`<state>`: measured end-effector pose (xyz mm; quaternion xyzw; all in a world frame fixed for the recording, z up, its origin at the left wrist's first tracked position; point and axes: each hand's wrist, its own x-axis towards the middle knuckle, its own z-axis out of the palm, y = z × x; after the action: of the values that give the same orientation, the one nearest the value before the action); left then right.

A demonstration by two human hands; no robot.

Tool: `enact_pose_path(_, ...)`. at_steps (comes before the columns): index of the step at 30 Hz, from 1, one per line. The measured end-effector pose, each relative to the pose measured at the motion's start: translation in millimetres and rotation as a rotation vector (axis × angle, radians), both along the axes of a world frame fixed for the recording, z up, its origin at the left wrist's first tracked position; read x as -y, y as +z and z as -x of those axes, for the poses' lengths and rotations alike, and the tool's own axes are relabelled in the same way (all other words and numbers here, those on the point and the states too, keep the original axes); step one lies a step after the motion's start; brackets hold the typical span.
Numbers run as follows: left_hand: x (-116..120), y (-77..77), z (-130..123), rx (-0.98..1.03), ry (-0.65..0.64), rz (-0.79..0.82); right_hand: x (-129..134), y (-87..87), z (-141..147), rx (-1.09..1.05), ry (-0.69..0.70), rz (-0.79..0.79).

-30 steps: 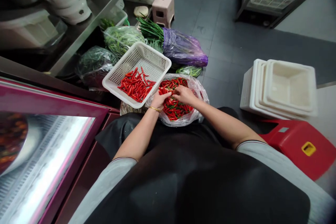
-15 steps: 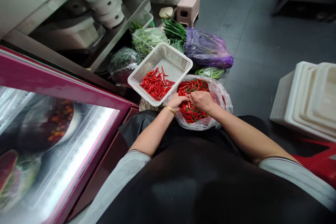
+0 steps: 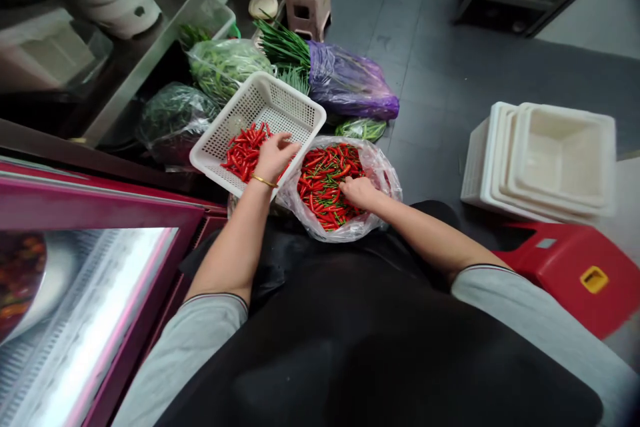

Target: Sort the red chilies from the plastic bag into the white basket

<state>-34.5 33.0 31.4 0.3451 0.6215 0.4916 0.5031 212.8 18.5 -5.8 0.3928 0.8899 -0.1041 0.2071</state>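
Note:
My left hand (image 3: 274, 157), with a gold bangle at the wrist, is over the right side of a white perforated basket (image 3: 296, 99). Its fingers are apart and I see nothing held in them; the palm side is hidden. Stemless red chilies (image 3: 245, 150) lie in a heap inside the basket, partly behind this hand. To the right, a clear plastic bag (image 3: 383, 167) stands open, full of red chilies with green stems (image 3: 325, 183). Inside it my right hand (image 3: 361, 192) has its fingertips closed on a chili pepper among the others.
Behind the basket lie bagged greens (image 3: 220, 70), a purple-wrapped bundle of green stalks (image 3: 353, 83) and a pink stool (image 3: 310, 0). Stacked white baskets (image 3: 560, 153) and a red plastic stool (image 3: 575, 267) are at my right. A glass-fronted cooler (image 3: 100, 210) and metal shelf (image 3: 165, 33) stand left.
My left hand has left my right hand and moved from the bag to over the basket. My right hand stays in the bag. The whole view has turned rightward.

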Motion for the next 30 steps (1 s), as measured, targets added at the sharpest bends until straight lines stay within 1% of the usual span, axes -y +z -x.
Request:
enact_pose_path(1,12.3,-6.3,-21.1,-0.012,-0.072,0.056,-1.4,-1.5,-0.1,-0.024,-0.002,-0.001)
enact_pose_path(3,36.7,-22.1,-57.7,0.061,-0.307,0.298,-8.7,1.0,-4.8,-0.109,-0.043,-0.031)
enact_pose_path(4,47.0,-30.8,-71.0,0.102,-0.373,0.395,-12.5,4.0,-8.7,-0.152,-0.065,-0.042)
enact_pose_path(5,55.3,-39.5,-80.2,0.115,-0.392,0.448,-14.9,7.1,-12.7,-0.181,-0.083,-0.051)
enact_pose_path(7,65.1,-54.9,-87.2,0.056,-0.339,0.446,-12.1,10.7,-17.6,-0.179,-0.087,-0.049)
enact_pose_path(9,67.3,-64.8,-83.1,-0.024,-0.264,0.396,0.2,7.9,-15.3,-0.139,-0.065,-0.046)
enact_pose_path(10,66.9,-67.2,-78.9,-0.041,-0.239,0.383,7.6,4.5,-11.8,-0.121,-0.051,-0.042)
enact_pose_path(12,65.8,-67.3,-69.6,-0.012,-0.222,0.402,18.1,-2.9,-3.9,-0.097,-0.038,-0.001)
enact_pose_path(14,66.8,-63.6,-63.0,0.073,-0.234,0.445,17.9,-5.5,0.0,-0.099,-0.051,0.027)
enact_pose_path(16,69.7,-59.7,-62.6,0.196,-0.278,0.502,9.2,-0.4,-1.8,-0.145,-0.075,0.004)
enact_pose_path(18,72.5,-57.7,-69.6,0.344,-0.343,0.581,1.6,9.2,-5.5,-0.235,-0.09,-0.045)
enact_pose_path(20,73.2,-58.3,-82.1,0.503,-0.39,0.643,3.7,16.6,-6.8,-0.343,-0.079,-0.071)
enact_pose_path(21,72.9,-59.5,-88.7,0.572,-0.388,0.646,9.1,17.8,-6.2,-0.385,-0.044,-0.065)
enact_pose_path(23,71.8,-63.2,-99.0,0.64,-0.323,0.597,24.8,14.5,-4.9,-0.436,0.094,-0.01)
enact_pose_path(25,72.1,-67.1,-101.8,0.592,-0.232,0.514,38.6,7.0,-6.3,-0.509,0.244,0.093)
enact_pose_path(26,72.9,-68.4,-100.2,0.555,-0.217,0.48,42.0,3.5,-8.4,-0.565,0.256,0.138)
enact_pose_path(27,74.2,-68.8,-97.1,0.529,-0.231,0.449,42.5,1.0,-11.0,-0.627,0.19,0.16)
enact_pose_path(28,75.6,-68.2,-92.9,0.521,-0.268,0.414,40.3,-0.2,-13.5,-0.681,0.054,0.166)
enact_pose_path(30,78.3,-63.7,-84.1,0.561,-0.39,0.348,30.7,1.1,-16.1,-0.733,-0.289,0.175)
